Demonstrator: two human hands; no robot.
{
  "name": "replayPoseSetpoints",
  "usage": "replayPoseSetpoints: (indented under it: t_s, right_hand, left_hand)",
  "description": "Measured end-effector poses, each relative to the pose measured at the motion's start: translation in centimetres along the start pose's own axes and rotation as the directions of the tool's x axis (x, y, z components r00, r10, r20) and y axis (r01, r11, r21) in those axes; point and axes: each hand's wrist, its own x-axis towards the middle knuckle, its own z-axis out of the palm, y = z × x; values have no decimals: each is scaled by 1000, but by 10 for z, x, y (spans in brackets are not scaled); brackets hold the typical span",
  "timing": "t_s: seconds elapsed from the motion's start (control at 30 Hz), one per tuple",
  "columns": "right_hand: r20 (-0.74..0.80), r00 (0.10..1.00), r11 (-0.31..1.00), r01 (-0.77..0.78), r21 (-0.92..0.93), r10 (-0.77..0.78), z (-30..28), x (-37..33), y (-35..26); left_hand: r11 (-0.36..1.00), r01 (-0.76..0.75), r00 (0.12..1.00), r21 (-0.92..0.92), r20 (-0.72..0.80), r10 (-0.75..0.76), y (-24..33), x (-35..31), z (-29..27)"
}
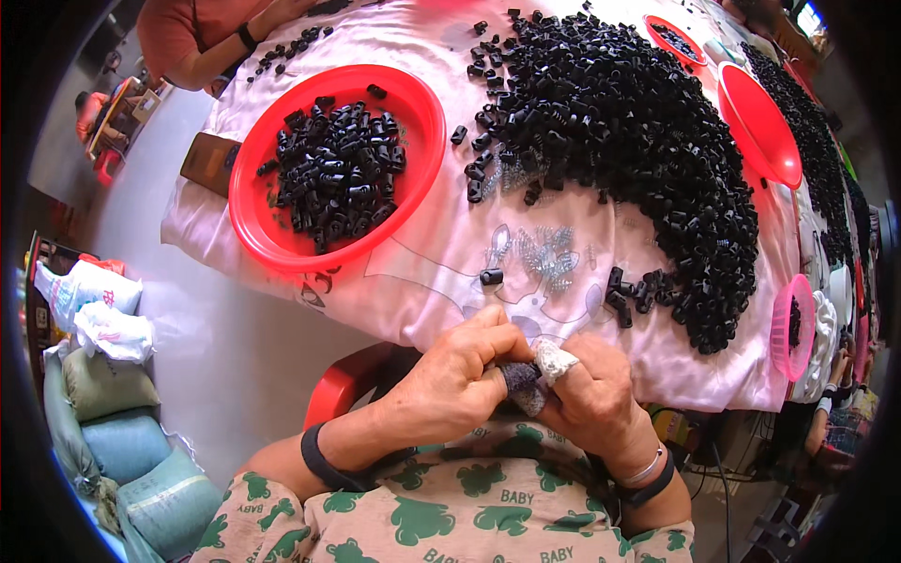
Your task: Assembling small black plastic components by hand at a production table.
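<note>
My left hand (465, 368) and my right hand (593, 389) meet in front of my chest at the table's near edge. Both are closed, fingertips pressed together. Cloth wraps, white and dark grey, cover some fingers; whatever they pinch is hidden. Just beyond lies a single small black plastic piece (492, 277), like a cord lock. A loose cluster of small metal springs (549, 258) is spread behind it. To the right, several more black pieces (643, 291) lie at the edge of a large heap of black pieces (610, 103).
A red basin (246, 220) of black pieces stands left, beside a brown phone-like object (208, 162). Another red basin (765, 127) and a pink basket (791, 328) are at right. A co-worker's arm (221, 61) rests far left. Stuffed sacks (160, 493) sit on the floor.
</note>
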Motion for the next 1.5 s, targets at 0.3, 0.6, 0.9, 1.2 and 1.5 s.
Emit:
replayPoseSetpoints:
  t_s: [0.3,0.6,0.9,1.2,1.5]
  right_hand:
    - [-72,995,997,-73,16,74,3,-1,3]
    - [-89,985,989,-149,-2,148,-2,0,1]
    - [-45,994,995,-101,-21,100,-3,2,1]
    - [-35,996,996,-87,-18,86,-6,6,0]
    - [-102,968,972,-234,-25,230,-5,2,3]
  left_hand:
    - [881,290,955,-373,55,-291,13,2,-1]
    - [807,315,941,-499,51,-335,19,1,1]
    - [882,326,945,-341,84,-317,6,-2,5]
    - [862,254,957,-439,-15,-290,7,-5,0]
    - [504,-171,846,-846,-389,-365,11,-2,-63]
